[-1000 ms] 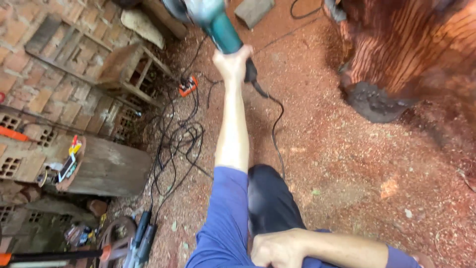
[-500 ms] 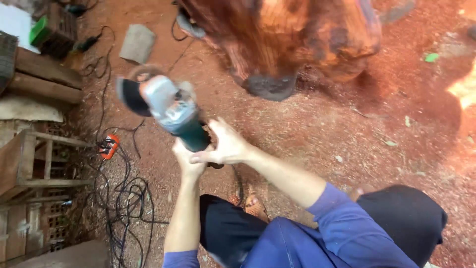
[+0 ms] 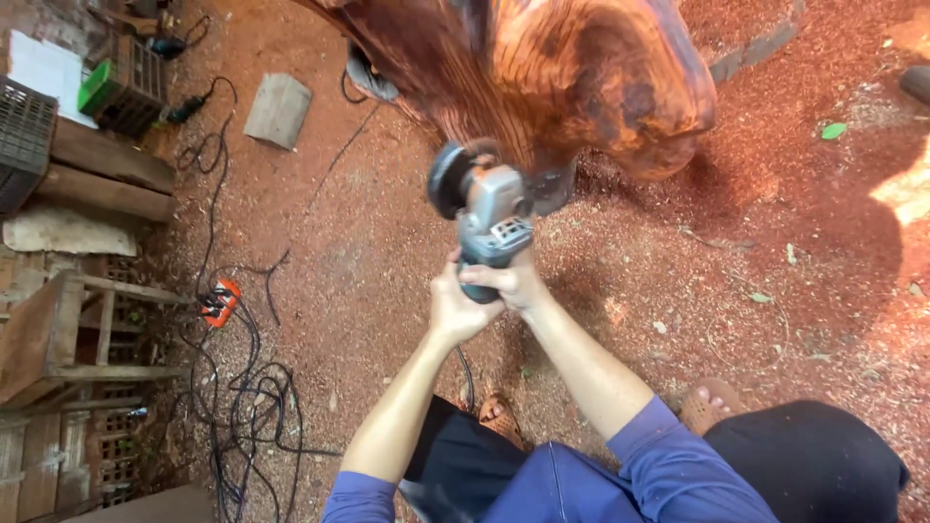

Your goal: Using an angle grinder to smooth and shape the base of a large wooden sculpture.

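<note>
Both hands have come together on the grinder since half a sec ago, and the tool's swung from off to the left up to right in front of the wood; a sec back only one arm had it stretched way out.

Now the angle grinder [image 3: 484, 218] sits center frame, grey body w/ teal toward the handle, disc end pointing up-left and just beside the lower edge of the big carved wood piece [image 3: 542, 77] (can't tell if the disc is actually touching, it's blurred). Left hand [image 3: 455, 308] and right hand [image 3: 513, 283] are stacked on the rear handle, fingers wrapped tight round it, pressed together, thumbs over the top. Two-handed grip prob bc the thing is heavy at the front and kicks, imo that's why the arms are held out straight-ish, keeping it well away from the body.

Person's squatting, blue sleeves, dark trousers, sandalled feet [image 3: 712, 402] on the sawdust-covered ground [image 3: 736, 252]. Cord drops from the handle down btw the knees.

Off left: tangle of black cables [image 3: 242, 407] running to an orange plug strip [image 3: 220, 301], a flat wood block [image 3: 278, 110], wooden crates [image 3: 58, 329] and dark plastic baskets [image 3: 131, 82] stacked near the wall, well apart from the work.
</note>
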